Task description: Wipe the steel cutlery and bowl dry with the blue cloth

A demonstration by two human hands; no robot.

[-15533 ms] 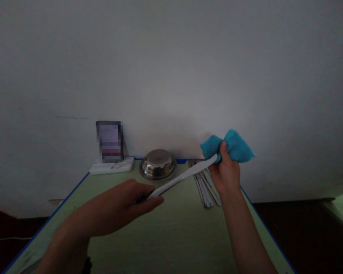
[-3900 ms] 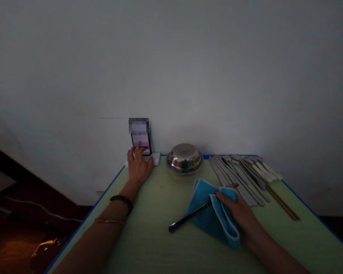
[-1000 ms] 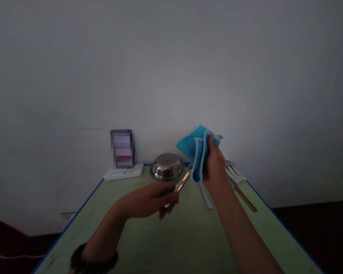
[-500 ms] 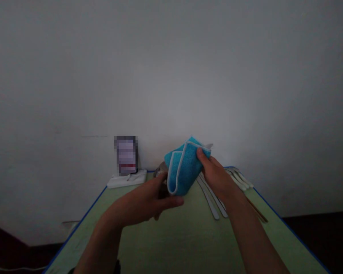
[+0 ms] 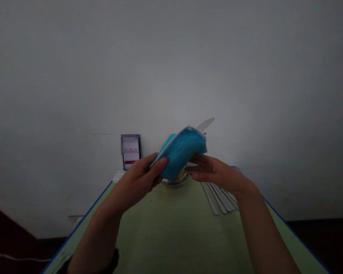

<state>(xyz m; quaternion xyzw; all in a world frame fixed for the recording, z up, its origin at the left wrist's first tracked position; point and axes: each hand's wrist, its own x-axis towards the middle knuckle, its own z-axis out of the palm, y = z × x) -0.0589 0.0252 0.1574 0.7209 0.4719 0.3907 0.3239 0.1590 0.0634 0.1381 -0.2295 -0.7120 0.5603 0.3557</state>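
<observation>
My left hand (image 5: 144, 173) is closed on a blue cloth (image 5: 184, 148) with pale edging, its thumb pressing on the near side. From the cloth's upper right sticks out a table knife (image 5: 206, 124), its rounded blade pointing up and right; the rest is covered. At the lower right of the cloth is my right hand (image 5: 217, 173), fingers stretched and thumb apart. Whether its fingertips touch the cloth cannot be seen clearly. Below the cloth shows part of a shiny metal bowl (image 5: 174, 184) on the table.
Several table knives (image 5: 220, 199) lie side by side on the green table (image 5: 171, 236), left of my right forearm. A phone (image 5: 131, 154) leans against the wall (image 5: 171, 68) at the back left, by a white packet (image 5: 118, 176).
My right hand has let go of the cloth's upper right and dropped below it. My left hand has taken hold of the cloth's left side. More of the knife blade shows.
</observation>
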